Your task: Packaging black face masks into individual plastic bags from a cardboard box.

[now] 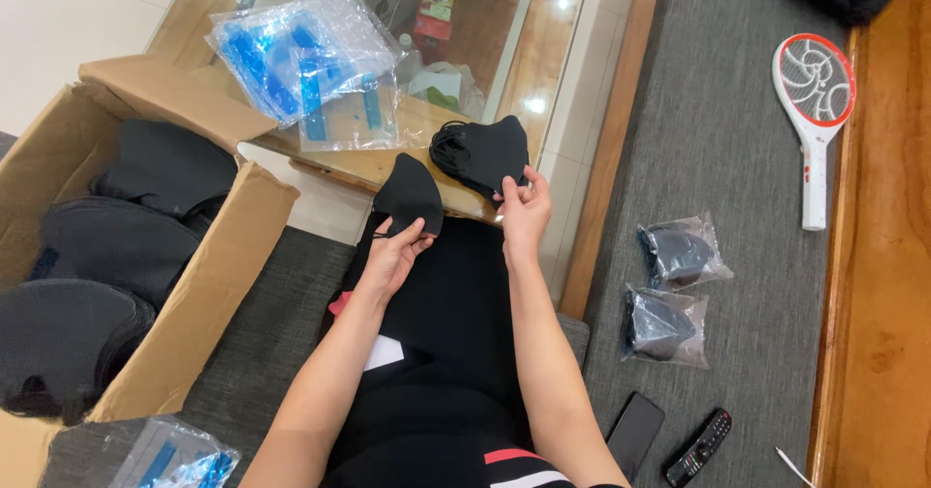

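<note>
left hand (pixel 393 255) gripped one black mask (pixel 409 195), right hand (pixel 524 209) pinched a mask stack (pixel 482 153) on the counter (pixel 388 163), two bagged packs (pixel 671 294) lay on the sofa

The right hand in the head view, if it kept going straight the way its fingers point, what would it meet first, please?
The right hand already touches the stack of black masks on the glass table; going on, it would likely push into that stack.

Both forearms reach forward; left hand (pixel 393 250) and right hand (pixel 524 207) pinching
</note>
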